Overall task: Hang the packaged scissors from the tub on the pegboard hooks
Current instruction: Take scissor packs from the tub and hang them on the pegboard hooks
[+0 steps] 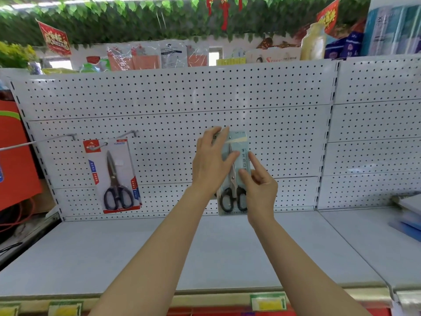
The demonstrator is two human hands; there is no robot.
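Pale-green carded scissors (234,172) are held flat against the white pegboard (182,99), above the shelf (205,247); the left hand (210,165) is pinched on the card's top corner, the right hand (259,190) on its lower edge. No hook is visible behind the pack, so a missed peg and a drop seem possible. Chinese characters are printed down the card but are too blurred to be read. A red-carded pair (115,176) is hung on a hook (100,146) at left.
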